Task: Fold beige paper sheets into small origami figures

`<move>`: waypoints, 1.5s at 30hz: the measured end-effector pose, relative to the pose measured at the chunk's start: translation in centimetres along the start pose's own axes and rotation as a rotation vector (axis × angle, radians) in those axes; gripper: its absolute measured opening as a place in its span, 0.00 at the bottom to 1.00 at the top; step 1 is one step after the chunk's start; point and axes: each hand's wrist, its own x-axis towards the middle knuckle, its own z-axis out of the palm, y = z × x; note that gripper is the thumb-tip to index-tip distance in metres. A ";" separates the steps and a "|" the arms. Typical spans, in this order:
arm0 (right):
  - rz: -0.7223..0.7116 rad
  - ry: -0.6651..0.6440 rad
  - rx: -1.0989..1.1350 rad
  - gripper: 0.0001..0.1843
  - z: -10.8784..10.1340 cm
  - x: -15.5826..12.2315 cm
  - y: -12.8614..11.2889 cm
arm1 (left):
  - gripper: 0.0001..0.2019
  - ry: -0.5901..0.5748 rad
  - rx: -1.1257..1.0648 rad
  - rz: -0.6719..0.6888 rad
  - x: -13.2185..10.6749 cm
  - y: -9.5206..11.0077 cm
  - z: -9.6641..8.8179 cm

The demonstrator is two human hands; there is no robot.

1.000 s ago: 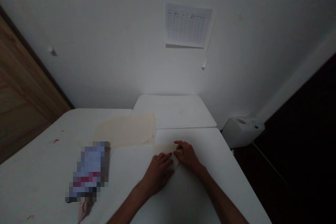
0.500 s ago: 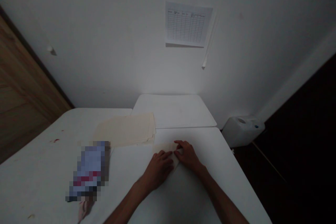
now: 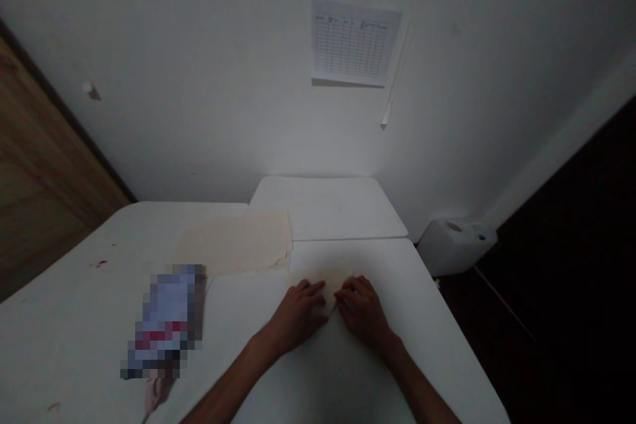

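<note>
A small cream sheet of paper point(image 3: 330, 289) lies on the white table in front of me, partly covered by both hands. My left hand point(image 3: 297, 315) rests on its left part, fingers stretched out and apart over the surface. With thumb and fingertips drawn together, my right hand point(image 3: 366, 313) pinches the sheet's right edge. A short slanted edge of the paper runs down between the two hands. Further left is a stack of larger cream sheets point(image 3: 238, 242), its right corners a little uneven.
A pixelated blue item point(image 3: 166, 318) lies at the left, with a pinkish cloth-like strip point(image 3: 156, 394) below it. White tables point(image 3: 332, 209) meet at seams before the wall. A printed chart point(image 3: 350, 43) hangs there. A whitish plastic container point(image 3: 454, 248) stands right of the table.
My right hand has moved slightly down and right along the paper, its fingers curling in more. More of the sheet shows between the hands. My left hand's fingers have spread a little.
</note>
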 end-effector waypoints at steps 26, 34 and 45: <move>-0.107 -0.298 -0.076 0.20 -1.4 -1.9 -2.8 | 0.13 0.042 -0.061 0.048 -0.7 0.1 -0.5; -0.039 -0.257 -0.147 0.15 -0.5 -2.1 -2.6 | 0.13 0.024 -0.022 0.030 -0.8 0.6 -0.7; 0.088 -0.186 -0.307 0.11 -0.2 -1.7 -1.8 | 0.12 0.005 -0.013 0.021 -0.9 0.4 -0.4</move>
